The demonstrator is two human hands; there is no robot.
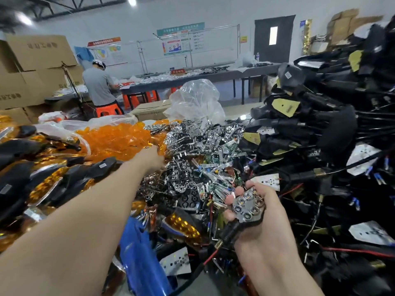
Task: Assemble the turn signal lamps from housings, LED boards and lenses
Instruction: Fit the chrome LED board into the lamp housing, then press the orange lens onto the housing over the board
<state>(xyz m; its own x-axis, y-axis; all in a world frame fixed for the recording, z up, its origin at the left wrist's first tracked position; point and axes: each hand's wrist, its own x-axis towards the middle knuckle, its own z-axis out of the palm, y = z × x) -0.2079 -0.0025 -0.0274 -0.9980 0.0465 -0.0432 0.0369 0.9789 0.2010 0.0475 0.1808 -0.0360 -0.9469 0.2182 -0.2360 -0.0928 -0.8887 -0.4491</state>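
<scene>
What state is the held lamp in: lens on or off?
Off: the lamp in the right hand shows bare reflector cups, uncovered.

Lenses (119, 137): translucent orange. Reflectors (192, 137): shiny chrome silver. Housings (320, 116): black. Bag (139, 259): blue. Stools (108, 110): orange.

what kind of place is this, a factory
Most likely a lamp assembly workshop: heaps of amber lenses, chrome reflectors and wired black housings lie in front, the right hand holds a half-built lamp, and cardboard cartons stand behind near another worker at a long table.
</scene>
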